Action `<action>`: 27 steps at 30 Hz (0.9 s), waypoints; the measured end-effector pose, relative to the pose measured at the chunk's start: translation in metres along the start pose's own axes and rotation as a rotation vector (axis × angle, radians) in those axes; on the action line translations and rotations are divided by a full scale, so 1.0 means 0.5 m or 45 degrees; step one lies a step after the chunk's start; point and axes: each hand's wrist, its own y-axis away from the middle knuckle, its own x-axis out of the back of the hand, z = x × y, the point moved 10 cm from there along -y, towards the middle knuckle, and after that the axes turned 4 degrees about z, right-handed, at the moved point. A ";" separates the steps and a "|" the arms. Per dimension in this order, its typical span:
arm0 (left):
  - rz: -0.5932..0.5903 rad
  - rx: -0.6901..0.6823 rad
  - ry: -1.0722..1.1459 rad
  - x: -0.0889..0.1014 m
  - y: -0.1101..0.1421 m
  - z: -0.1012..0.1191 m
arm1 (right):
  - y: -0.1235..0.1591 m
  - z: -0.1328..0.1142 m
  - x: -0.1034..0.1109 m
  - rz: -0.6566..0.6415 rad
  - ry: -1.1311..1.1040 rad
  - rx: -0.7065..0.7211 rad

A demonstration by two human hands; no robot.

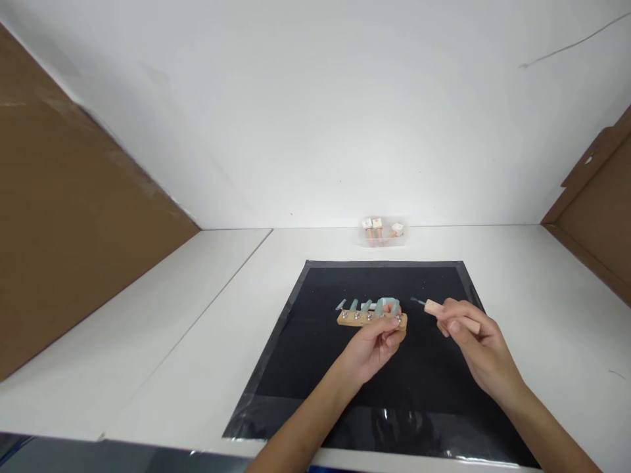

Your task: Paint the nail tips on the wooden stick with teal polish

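Holding a wooden bar [352, 319] above or on the black mat [296, 368], and pinching its right end between the thumb and fingers of the left hand [377, 345]. Not being able to tell from this angle about any contact between bar and mat. Showing along the top of the bar a row of slender pale green tips [378, 307], slanting up from small shiny mounts [369, 316].

Pinching a brush [434, 307] by its pale handle in the right hand [476, 338], pointing its thin end leftward, near the rightmost tip but apart from it.

Probably dealing with a light, stiff bar, needing only a modest pinch on bare wood, best at an end or low along the front edge. Likely facing more fragility at the tips, perhaps thin and easily knocked askew, so calling for care around them. Expecting little weight in the brush too, suiting a pen-like hold well back from the thin end, presumably soft and easily bent.

Leaving unclear the nature of a pale green item [389, 300] just behind the bar. Also seeing, toward the back of the bench [197, 335], well apart from both hands, a clear box [389, 242] containing white-capped items [377, 225].
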 end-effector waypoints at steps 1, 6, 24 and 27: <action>0.001 0.001 -0.001 -0.001 0.000 -0.001 | 0.000 0.003 -0.001 0.000 -0.006 -0.016; -0.031 -0.008 -0.054 -0.010 0.002 -0.004 | 0.002 0.013 0.009 0.085 -0.072 -0.106; -0.331 0.202 -0.343 -0.028 0.016 -0.052 | 0.005 -0.047 -0.019 -0.095 0.042 0.137; -0.343 0.214 -0.344 -0.030 0.015 -0.055 | 0.007 -0.054 -0.018 -0.087 0.115 0.181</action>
